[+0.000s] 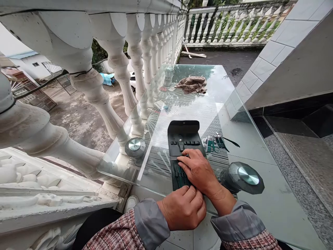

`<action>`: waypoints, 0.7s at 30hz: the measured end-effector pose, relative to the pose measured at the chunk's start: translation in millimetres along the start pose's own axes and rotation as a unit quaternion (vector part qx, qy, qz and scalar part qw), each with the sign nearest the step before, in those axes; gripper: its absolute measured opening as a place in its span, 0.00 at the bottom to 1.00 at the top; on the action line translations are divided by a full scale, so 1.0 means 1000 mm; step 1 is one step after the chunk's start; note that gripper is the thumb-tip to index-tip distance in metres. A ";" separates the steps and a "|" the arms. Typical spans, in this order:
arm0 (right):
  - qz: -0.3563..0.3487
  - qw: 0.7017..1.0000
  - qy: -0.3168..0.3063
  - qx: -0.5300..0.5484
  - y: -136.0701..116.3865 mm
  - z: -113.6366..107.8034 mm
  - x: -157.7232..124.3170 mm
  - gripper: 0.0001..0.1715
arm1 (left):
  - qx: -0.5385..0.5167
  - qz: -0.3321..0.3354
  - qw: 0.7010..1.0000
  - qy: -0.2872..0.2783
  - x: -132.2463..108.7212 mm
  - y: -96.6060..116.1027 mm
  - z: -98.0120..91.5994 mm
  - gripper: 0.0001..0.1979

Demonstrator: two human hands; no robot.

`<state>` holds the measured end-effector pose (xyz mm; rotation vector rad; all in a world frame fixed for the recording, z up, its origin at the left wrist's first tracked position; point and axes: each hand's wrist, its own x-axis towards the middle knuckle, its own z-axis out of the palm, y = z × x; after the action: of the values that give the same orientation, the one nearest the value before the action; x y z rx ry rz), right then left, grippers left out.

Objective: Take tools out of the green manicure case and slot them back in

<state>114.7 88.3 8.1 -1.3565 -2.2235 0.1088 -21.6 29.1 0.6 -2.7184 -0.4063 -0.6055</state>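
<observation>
A black manicure case (183, 128) lies unfolded on the glass table, its flap at the far end and a row of elastic loops across its middle. Slim dark tools sit in the near panel, partly hidden under my hands. My right hand (199, 170) rests over this panel with its fingers apart and bent on the surface. At the case's near edge, my left hand (183, 207) is closed in a pinch beside the right; its fingertips hide whatever is between them. Several small metal tools, among them small scissors (213, 149), lie to the right of the case.
The glass table top (249, 146) rests on faceted supports with round metal discs, one at left (135, 145) and one at right (247, 175). A crumpled brown cloth (191, 85) lies toward the far end. A white balustrade (114, 66) runs along the left; tiled steps are at right.
</observation>
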 end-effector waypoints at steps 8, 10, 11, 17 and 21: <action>-0.017 0.999 0.016 0.028 0.005 0.000 -0.007 0.13 | 0.004 0.001 1.000 0.000 0.000 0.001 0.001 0.12; -0.016 0.999 0.022 0.029 0.005 -0.001 -0.008 0.13 | 0.004 -0.001 1.000 0.002 0.000 0.002 0.001 0.12; -0.016 0.999 0.024 0.028 0.004 -0.001 -0.008 0.13 | 0.005 -0.001 1.000 0.004 0.000 0.002 0.000 0.12; -0.036 0.999 0.023 0.030 0.002 -0.002 -0.009 0.13 | 0.007 0.006 1.000 0.003 -0.001 0.001 0.001 0.12; -0.011 0.995 0.066 0.073 0.007 -0.005 -0.010 0.15 | 0.006 -0.003 1.000 0.020 0.002 -0.001 0.002 0.12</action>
<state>125.9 82.5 6.5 -1.2250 -2.0778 0.1664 -19.7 30.7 -0.4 -2.6904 -0.4081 -0.6554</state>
